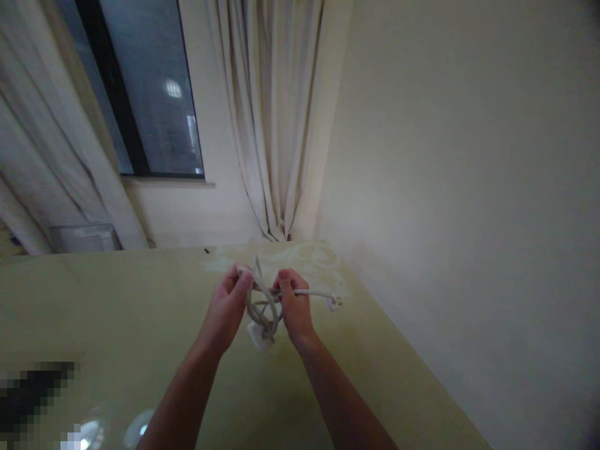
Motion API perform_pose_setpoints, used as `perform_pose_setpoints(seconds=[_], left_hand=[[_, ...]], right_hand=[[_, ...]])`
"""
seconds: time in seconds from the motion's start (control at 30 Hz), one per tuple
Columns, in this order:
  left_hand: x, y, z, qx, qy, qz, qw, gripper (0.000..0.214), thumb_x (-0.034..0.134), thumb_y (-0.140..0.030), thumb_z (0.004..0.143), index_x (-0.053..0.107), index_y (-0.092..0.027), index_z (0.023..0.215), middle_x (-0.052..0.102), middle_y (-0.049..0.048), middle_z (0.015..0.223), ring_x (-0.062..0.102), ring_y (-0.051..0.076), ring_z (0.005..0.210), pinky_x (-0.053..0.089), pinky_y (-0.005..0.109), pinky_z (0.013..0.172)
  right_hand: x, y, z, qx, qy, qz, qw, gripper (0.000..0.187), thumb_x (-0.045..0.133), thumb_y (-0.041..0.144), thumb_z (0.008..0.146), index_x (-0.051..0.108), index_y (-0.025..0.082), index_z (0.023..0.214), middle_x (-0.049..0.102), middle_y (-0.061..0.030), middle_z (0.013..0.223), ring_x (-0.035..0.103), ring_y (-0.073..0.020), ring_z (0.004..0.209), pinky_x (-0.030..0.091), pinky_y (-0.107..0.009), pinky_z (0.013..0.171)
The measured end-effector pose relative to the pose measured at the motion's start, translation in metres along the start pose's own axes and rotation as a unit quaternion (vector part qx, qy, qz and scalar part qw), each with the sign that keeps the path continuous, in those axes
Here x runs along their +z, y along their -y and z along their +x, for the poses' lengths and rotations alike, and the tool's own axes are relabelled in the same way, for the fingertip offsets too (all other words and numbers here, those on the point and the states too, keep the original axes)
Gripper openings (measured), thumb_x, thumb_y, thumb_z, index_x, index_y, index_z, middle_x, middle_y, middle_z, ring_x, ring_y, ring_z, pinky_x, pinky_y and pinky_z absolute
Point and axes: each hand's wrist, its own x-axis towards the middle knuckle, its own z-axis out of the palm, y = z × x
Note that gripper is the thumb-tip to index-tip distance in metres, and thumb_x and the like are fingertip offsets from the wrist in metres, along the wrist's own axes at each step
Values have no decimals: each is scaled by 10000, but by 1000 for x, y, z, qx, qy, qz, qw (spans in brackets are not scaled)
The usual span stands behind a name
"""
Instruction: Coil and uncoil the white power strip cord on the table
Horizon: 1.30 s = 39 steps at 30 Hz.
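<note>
A white power cord (275, 317) hangs in loose coils between my two hands, above the table. My left hand (230, 301) pinches the coils at their upper left, thumb against fingers. My right hand (294, 303) is closed on the cord at the coils' right side, thumb on top. From it a straight length of cord runs out to the right and ends in a plug (334, 302) with metal prongs. Below the coils is a white block-like piece (259, 336), partly behind the cord; I cannot tell its exact kind.
The glossy yellow-green table (154, 312) meets a plain wall (445, 187) on the right. A small dark object (207, 250) lies near its far edge. Beyond are a curtain (272, 112) and a dark window (150, 94). A pixelated dark patch covers the lower left.
</note>
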Motion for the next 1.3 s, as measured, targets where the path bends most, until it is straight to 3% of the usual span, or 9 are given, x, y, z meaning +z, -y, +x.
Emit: perform_pose_setpoints(seconds=[0.13,0.27,0.43,0.57,0.73,0.83,0.97,1.1,1.3], left_hand=[[-8,12,0,11,106,65,992,601,938,-464,751,573,-257,1180,716,66,1182,726,253,1086,607,343,838],[-7,25,0,64,162,237,956,642,982,-369,670,678,-255,1224,692,134,1373,636,361,1341,574,488,1050],[0,35,0,54,222,322,919,307,731,-452,932,822,-188,1059,802,122,1076,785,302,952,660,422,814],[2,33,1,63,133,297,943,410,667,-537,964,822,-158,974,802,90,927,759,250,795,643,348,664],[-4,23,6,104,4,318,942,496,646,-619,951,826,-158,935,771,65,787,720,223,754,603,309,646],[-14,19,11,102,-50,311,944,565,627,-672,939,829,-145,955,786,87,822,712,221,742,588,314,635],[-27,16,17,94,-79,306,944,615,568,-694,963,826,-141,1042,811,125,935,737,262,887,594,339,687],[-19,11,11,95,3,331,939,608,522,-682,998,821,-164,1108,823,140,1057,741,298,1064,622,406,845],[10,8,-7,98,117,281,947,541,524,-618,1029,771,-183,1234,760,136,1336,695,300,1246,572,458,1082]], right_hand=[[-11,3,9,-4,-70,12,998,601,613,759,930,530,216,687,474,33,637,422,-132,606,359,-264,565],[-15,9,8,-9,-66,22,998,598,621,764,923,541,219,690,493,26,649,457,-143,620,401,-275,592],[-10,15,3,12,-18,29,999,490,732,698,874,643,223,790,589,9,743,541,-165,697,469,-286,652],[-12,19,10,65,-73,178,979,425,823,635,790,689,233,819,677,-8,857,627,-178,826,517,-285,745],[-27,29,17,198,-82,439,872,285,809,517,837,719,246,829,753,-21,881,688,-173,801,565,-318,783],[-33,33,16,193,-59,481,853,275,754,522,895,734,248,874,737,-12,841,679,-157,767,570,-309,767],[-29,34,14,70,-72,366,925,280,798,506,871,704,244,844,676,14,793,625,-133,733,534,-258,707],[-16,29,8,-4,-17,159,987,419,643,597,989,641,228,791,568,23,708,504,-127,616,434,-254,576],[-6,18,-4,-133,19,-122,983,325,602,466,1038,697,236,830,606,-42,940,602,-187,859,517,-322,797]])
